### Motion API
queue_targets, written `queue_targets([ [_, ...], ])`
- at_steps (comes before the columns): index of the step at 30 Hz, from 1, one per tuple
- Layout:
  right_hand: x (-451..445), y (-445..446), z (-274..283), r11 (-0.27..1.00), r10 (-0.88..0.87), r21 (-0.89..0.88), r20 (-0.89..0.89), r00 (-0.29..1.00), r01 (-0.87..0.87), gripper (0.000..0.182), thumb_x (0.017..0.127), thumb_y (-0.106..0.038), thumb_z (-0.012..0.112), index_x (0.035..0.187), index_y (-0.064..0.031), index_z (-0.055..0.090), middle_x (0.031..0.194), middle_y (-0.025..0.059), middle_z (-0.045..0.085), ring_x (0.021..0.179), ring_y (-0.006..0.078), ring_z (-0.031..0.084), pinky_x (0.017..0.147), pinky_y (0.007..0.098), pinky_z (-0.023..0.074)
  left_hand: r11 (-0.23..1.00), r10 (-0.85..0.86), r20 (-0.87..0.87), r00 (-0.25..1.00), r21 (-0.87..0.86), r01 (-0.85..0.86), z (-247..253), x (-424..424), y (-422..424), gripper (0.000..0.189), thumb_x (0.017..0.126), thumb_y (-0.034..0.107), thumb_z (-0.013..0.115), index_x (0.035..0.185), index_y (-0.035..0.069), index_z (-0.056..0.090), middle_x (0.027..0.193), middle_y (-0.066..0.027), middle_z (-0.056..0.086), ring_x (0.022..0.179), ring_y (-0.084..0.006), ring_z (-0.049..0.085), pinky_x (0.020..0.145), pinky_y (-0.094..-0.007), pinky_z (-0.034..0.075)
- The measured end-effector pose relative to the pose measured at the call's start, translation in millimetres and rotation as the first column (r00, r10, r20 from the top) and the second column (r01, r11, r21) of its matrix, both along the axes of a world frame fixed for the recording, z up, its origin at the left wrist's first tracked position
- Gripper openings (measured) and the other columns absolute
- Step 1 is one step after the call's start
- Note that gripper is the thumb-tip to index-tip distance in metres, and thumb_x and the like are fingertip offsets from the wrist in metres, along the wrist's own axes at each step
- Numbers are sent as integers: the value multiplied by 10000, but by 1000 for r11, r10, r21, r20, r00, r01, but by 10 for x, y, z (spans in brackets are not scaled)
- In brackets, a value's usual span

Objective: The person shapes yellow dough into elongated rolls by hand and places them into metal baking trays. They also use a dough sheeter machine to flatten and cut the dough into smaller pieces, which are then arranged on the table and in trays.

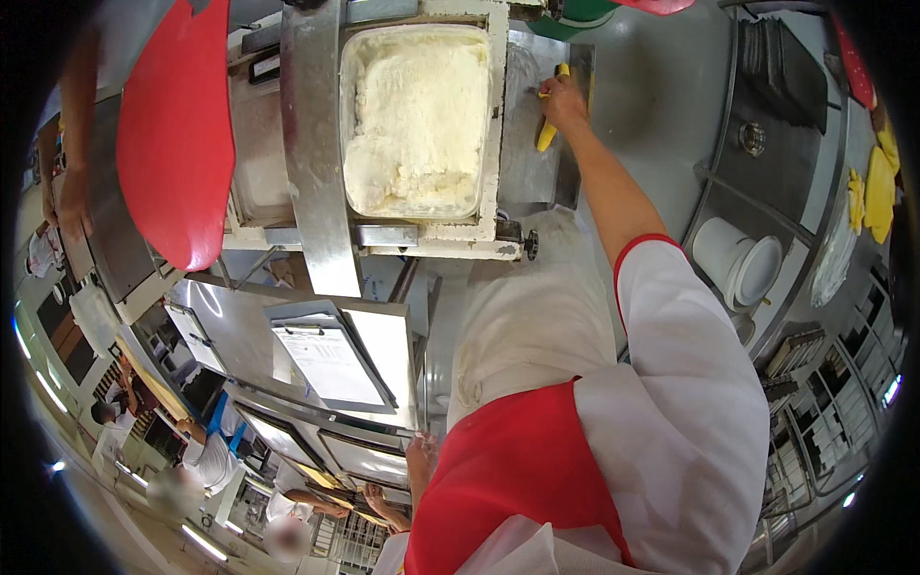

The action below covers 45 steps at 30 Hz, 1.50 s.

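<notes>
My right hand (564, 106) is closed around a long yellow tool (547, 135), perhaps a scraper or brush, over a flour-smeared metal surface (528, 169). Its working end cannot be made out. To the left of that hand, a clear rectangular tub (347, 93) holds a pale, floury mass (424, 115) that looks like dough or flour. The tub sits within a worn cream-painted machine frame (445, 248). Low beside my body is my left hand (424, 447), whitish and partly hidden by the red cloth on my chest; its fingers are unclear.
A steel bar (313, 144) crosses the frame left of the tub, near a red panel (176, 136). Clipboards with written sheets (334, 359) lie on a lower-left surface. White buckets (733, 262) stand on a right-hand shelf. Co-workers (212, 460) and another person's hand (381, 503) at trays are lower left.
</notes>
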State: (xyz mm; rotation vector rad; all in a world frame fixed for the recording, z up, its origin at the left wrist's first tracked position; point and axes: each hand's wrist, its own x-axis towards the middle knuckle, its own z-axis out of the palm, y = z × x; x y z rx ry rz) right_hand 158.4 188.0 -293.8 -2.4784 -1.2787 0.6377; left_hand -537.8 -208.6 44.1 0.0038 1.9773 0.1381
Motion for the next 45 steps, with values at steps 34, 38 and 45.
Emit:
queue_targets([
  [34,-1746,601,2406,772,633,354,-356,687,-528,212,876,-81,579,1077,-36,528,1027,179,624,981,364,599,864,421,473,931,137,110,984,326,-166,-734,1017,398,406,943,338,590,1262,94,532,1123,-61,603,969,-206,619,746,-341,478],
  [38,-1736,591,3161,810,570,473,-495,656,-347,280,860,-59,585,1135,-52,533,996,183,629,912,361,623,809,416,493,885,252,100,963,379,-271,-768,1120,-2,443,940,336,594,1291,80,513,1181,-81,593,1011,-222,615,777,-351,484],
  [45,-1667,821,2169,778,607,262,-76,791,-572,265,891,-31,454,1146,-63,516,1084,199,608,978,381,603,834,447,480,478,-793,-308,526,220,850,-1014,1066,-596,435,968,323,542,1289,32,506,1203,-134,613,1021,-275,645,784,-348,541],
])
